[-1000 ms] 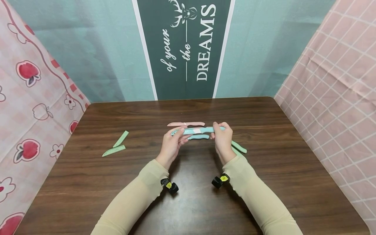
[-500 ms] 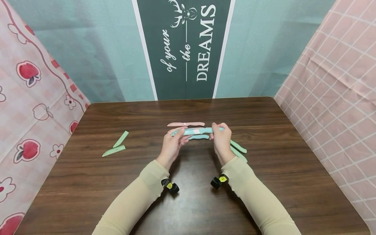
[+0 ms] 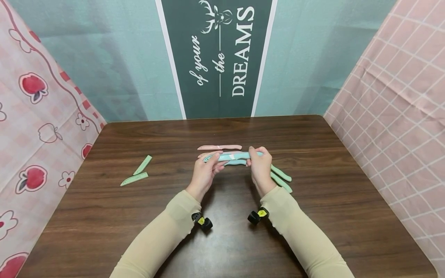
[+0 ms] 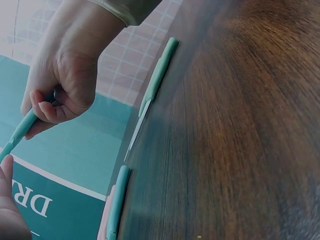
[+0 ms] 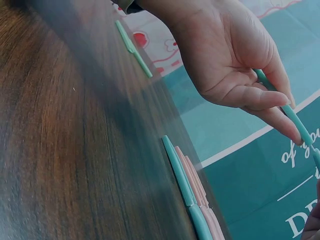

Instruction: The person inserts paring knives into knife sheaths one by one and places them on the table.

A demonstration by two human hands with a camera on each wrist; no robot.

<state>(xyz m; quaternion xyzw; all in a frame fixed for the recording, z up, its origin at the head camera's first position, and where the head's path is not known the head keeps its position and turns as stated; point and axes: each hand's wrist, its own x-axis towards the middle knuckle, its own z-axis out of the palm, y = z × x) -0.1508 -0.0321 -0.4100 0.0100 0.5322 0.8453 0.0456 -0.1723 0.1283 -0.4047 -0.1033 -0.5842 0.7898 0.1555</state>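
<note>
Grip, two-handed: one blue knife (image 3: pixel 242 155), held crosswise, raised off the table (image 3: pixel 167 141). The cover end is pinched by the left hand (image 3: pixel 204 172); the handle is clasped by the right hand (image 3: pixel 262 168). Cover and handle are seen to meet; no blade is made out between them.

Step, as judged: the cover is being worked at, more likely for drawing off, though this cannot be told for certain. A straight pull along the knife's length is called for, with fingers kept off the edge.

Below the grip: a second blue knife (image 3: pixel 236 162), covered. Just beyond: two pink knives (image 3: pixel 229 147), one partly hidden by the left hand.

Right of the grip, nearer the person: two green knives (image 3: pixel 282 174), partly hidden by the right hand; at least one bare blade (image 4: pixel 138 130) is shown.

Left, well apart: two green covers (image 3: pixel 135 179).

Room: ample to either side for the hands to be parted; side edges are set well away, the far edge nearer. Caution is advised by the bare blade under the right wrist.
</note>
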